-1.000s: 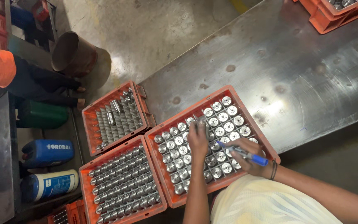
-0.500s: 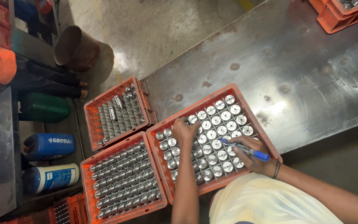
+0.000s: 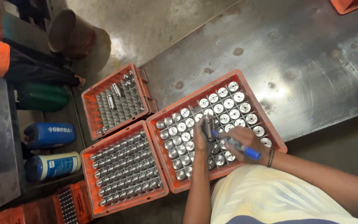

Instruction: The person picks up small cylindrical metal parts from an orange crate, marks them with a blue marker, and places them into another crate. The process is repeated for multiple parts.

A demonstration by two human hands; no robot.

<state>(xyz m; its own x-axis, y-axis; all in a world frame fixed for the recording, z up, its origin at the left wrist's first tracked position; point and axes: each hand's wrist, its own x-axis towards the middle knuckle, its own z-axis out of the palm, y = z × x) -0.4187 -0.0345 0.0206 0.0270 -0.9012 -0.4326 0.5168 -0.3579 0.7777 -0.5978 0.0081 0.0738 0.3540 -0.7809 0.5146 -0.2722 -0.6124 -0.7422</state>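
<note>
Metal cylinder (image 3: 207, 124): lifted above the orange crate (image 3: 175, 188) at the steel table's near edge, gripped by the left hand (image 3: 201, 141), its side exposed to the blue marker (image 3: 239, 146) clasped in the right hand (image 3: 245, 143).

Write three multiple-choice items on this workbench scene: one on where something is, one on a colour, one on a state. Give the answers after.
1. Where is the metal cylinder that the left hand holds?
A. Over the crate on the steel table
B. On the floor by the bucket
C. In the far corner crate

2. What colour is the marker in the right hand?
A. Red
B. Blue
C. Green

3. How full is the upper left crate?
A. Packed full
C. Covered by a lid
B. Mostly empty slots

Answers: 1 A, the part is lifted above the orange crate of upright parts. 2 B, its barrel and cap are blue. 3 B, only a few parts lie in its grid.
</note>
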